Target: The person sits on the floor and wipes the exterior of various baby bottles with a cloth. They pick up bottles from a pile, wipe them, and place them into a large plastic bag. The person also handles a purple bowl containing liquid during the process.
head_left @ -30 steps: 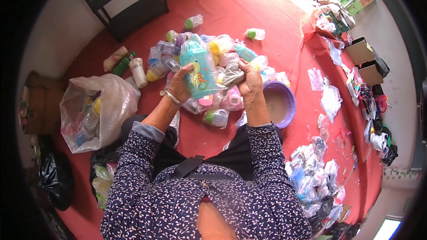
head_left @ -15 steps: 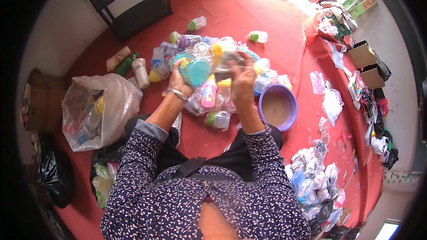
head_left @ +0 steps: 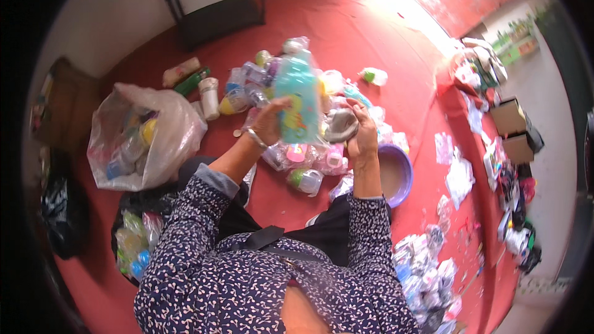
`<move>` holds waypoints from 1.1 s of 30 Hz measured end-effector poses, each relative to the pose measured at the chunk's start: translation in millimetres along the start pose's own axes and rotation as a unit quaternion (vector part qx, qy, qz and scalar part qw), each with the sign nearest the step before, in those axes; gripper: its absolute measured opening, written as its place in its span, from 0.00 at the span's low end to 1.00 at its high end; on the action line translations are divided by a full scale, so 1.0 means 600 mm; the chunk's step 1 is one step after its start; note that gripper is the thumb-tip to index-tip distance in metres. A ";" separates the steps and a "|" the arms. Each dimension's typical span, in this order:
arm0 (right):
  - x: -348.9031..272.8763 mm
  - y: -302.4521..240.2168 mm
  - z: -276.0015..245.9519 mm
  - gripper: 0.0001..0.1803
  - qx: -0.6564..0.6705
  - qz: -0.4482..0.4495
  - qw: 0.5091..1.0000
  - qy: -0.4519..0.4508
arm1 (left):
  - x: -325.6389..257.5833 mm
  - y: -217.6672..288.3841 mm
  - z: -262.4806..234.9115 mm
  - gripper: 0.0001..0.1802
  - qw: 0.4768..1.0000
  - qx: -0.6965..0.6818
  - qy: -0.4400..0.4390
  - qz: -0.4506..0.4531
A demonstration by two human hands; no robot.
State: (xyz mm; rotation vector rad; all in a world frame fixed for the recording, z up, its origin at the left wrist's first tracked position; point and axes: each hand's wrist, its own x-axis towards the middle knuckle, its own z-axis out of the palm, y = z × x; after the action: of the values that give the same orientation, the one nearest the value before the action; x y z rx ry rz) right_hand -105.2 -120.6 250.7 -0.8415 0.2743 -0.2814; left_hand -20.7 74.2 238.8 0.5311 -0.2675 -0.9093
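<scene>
Plastic bottles [head_left: 306, 180], many wrapped in clear film, lie heaped on the red floor [head_left: 346, 18], left of and beyond the purple basin [head_left: 408, 180]. Well left of the basin, a translucent sack [head_left: 176, 154] gapes around clear plastic pieces [head_left: 127, 156]. The basin holds murky liquid [head_left: 391, 174]. Left of the basin, the hands are apart: the left hand [head_left: 268, 122] grips a teal bottle [head_left: 299, 99], the right hand [head_left: 365, 135] a gray cloth [head_left: 340, 126].
</scene>
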 end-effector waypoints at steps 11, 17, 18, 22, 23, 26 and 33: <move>-0.024 0.044 0.036 0.17 -0.279 0.024 0.960 0.009 | -0.029 -0.005 0.014 0.37 0.963 0.246 0.023 0.104; 0.008 0.044 -0.023 0.12 -0.196 0.092 0.976 0.035 | -0.098 0.104 0.010 0.29 0.957 0.148 0.117 0.222; 0.003 0.039 -0.015 0.12 -0.192 0.097 0.976 0.024 | -0.131 0.140 0.014 0.30 0.948 0.163 0.140 0.233; 0.000 0.042 -0.003 0.10 -0.207 0.087 0.974 0.007 | -0.245 0.244 -0.092 0.36 0.858 0.114 0.351 0.356; -0.007 0.036 0.001 0.10 -0.212 0.088 0.973 -0.001 | -0.272 0.266 -0.095 0.34 0.819 0.054 0.439 0.367; -0.003 0.050 0.003 0.10 -0.210 0.087 0.974 0.009 | -0.365 0.338 -0.184 0.32 0.741 0.003 0.519 0.426; 0.022 0.050 -0.037 0.12 -0.244 0.075 0.966 0.049 | -0.352 0.375 -0.296 0.42 0.677 0.040 0.710 0.192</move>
State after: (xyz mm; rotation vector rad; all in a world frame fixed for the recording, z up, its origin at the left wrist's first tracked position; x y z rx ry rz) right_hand -96.4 -121.8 211.9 -1.2886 0.5099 -0.1125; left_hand 83.8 413.4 212.2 1.0700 0.9983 0.1228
